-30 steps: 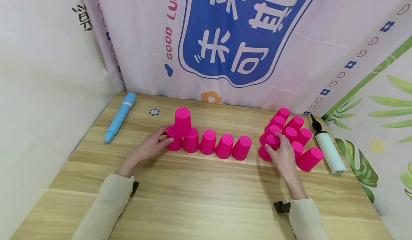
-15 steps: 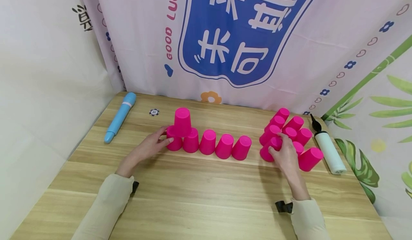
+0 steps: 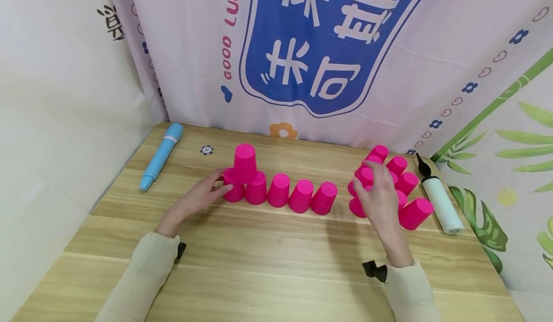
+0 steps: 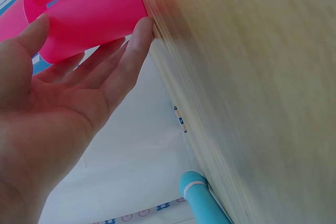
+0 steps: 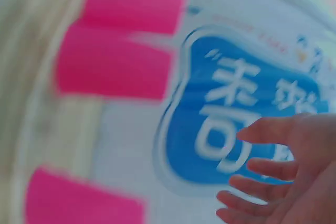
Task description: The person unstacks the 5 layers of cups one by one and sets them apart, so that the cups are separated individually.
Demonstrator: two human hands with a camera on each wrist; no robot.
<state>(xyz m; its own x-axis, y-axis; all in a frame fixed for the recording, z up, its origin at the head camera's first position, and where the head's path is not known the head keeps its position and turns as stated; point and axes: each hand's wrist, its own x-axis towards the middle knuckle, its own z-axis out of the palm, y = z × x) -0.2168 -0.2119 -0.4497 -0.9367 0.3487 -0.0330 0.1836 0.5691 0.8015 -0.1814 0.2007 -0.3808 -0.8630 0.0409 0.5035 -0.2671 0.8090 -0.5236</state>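
Observation:
Pink cups [image 3: 278,191] stand upside down in a row on the wooden table, and one raised cup [image 3: 245,162] rests across the tops of the two leftmost. My left hand [image 3: 204,196] holds the leftmost cup [image 3: 234,195] at its left side, thumb in front and fingers behind; the left wrist view shows the thumb and fingers about that cup [image 4: 100,17]. Over the right-hand cluster of pink cups, my right hand [image 3: 380,197] hovers with loosely spread fingers and nothing in them. It partly hides the cluster's front cup [image 3: 357,208]. The right wrist view is blurred but shows this hand [image 5: 283,171] empty.
A light blue microphone-shaped tube [image 3: 161,158] lies at the left, near a small round chip [image 3: 207,150]. A white hand pump [image 3: 442,207] with a black nozzle lies at the right edge, beside the cluster. A printed curtain [image 3: 194,96] hangs behind the table.
My right hand has let go of the cluster's front cup and risen above it; that cup stays on the table. My left hand and the row have not moved.

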